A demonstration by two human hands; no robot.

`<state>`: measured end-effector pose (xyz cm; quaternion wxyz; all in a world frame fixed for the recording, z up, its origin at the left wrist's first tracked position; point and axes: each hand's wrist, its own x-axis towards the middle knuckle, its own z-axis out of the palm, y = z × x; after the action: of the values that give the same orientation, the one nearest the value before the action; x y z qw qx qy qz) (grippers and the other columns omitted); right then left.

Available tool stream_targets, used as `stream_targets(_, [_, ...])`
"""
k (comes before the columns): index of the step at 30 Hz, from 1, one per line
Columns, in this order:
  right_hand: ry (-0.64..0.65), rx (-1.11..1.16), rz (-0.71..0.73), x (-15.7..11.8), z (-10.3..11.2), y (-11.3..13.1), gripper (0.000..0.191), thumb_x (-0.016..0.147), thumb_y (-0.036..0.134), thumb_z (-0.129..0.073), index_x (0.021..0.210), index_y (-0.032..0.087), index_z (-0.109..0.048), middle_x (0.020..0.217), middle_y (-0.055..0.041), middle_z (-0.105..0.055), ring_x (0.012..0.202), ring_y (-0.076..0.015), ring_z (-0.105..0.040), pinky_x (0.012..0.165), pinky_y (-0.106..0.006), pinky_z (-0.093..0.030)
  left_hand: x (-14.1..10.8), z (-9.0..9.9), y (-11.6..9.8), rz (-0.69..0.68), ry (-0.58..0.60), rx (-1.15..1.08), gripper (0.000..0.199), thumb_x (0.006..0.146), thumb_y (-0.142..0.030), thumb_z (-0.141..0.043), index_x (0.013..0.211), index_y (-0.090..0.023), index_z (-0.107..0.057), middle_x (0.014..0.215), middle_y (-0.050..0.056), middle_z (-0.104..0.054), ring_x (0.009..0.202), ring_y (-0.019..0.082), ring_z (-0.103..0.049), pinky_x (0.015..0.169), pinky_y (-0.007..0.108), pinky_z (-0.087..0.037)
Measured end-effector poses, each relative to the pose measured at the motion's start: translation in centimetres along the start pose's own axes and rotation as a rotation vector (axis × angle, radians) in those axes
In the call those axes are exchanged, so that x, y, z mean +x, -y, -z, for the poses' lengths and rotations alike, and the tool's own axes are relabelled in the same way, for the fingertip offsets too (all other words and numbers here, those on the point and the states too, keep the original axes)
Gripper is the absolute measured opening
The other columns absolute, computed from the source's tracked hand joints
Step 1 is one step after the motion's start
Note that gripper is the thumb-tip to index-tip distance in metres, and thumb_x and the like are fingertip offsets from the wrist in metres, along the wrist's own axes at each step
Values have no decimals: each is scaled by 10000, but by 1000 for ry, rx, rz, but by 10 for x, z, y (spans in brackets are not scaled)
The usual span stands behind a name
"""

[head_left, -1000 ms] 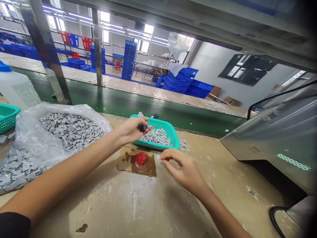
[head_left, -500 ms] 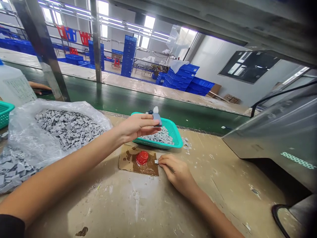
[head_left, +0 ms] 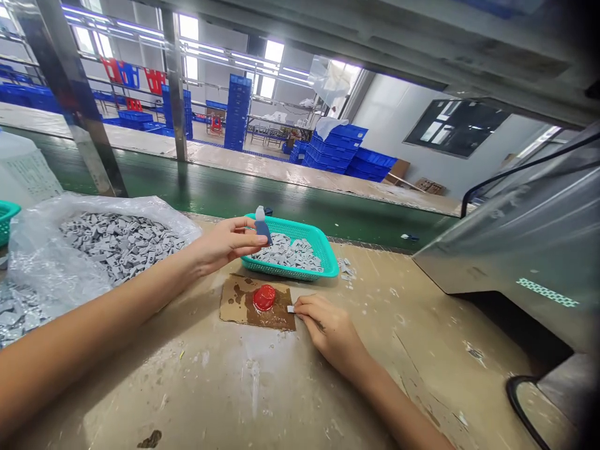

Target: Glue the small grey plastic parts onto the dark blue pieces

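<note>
My left hand (head_left: 224,242) is raised near the left end of a green basket (head_left: 330,270). Thumb and fingers pinch a dark blue-grey plastic piece (head_left: 263,233) with a whitish tip pointing up. Lower down, my right hand (head_left: 325,320) rests close to the table, its fingertips closed on a small light grey plastic piece (head_left: 291,309). That piece is at the right edge of a wet cardboard square (head_left: 234,306). A wet, glossy red cap-like cup (head_left: 264,297) sits on the cardboard. Many light grey pieces (head_left: 293,251) lie in the basket.
An open clear plastic bag (head_left: 60,250) of grey pieces stands at left, near a white jug (head_left: 28,165). Behind the table runs a green conveyor belt (head_left: 225,194) with small dark items on it. A metal housing (head_left: 515,237) borders the right side. Loose pieces (head_left: 345,269) lie beside the basket.
My left hand has moved left with the blue-grey piece, off the middle of the basket. My right hand stays by the cardboard. Another person's hand at far left has gone out of view.
</note>
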<state>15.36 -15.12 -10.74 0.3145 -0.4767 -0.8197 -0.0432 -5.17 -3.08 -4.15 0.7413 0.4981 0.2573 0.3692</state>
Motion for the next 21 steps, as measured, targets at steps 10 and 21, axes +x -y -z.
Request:
stream_targets(10, [-13,31,-10,-2,-1,3,194,805,50,-444,760,145,-607,770,-75,-635,720,-173,-591,642,-296,-511,-2,-6,6,114,66,62,202,659,-238,-688,777,-144,-554,694,-18,-598,665,78,-596,634,192,-409])
stream_targets(21, [9,76,-29,-10,3,6,227,813,32,-420,782,168,-599,769,-48,-630,726,-163,-572,642,-289,-503,-5,-10,8,-1,87,310,320,569,-156,-718,790,-180,-487,670,-36,-584,670,108,-547,654,239,-348])
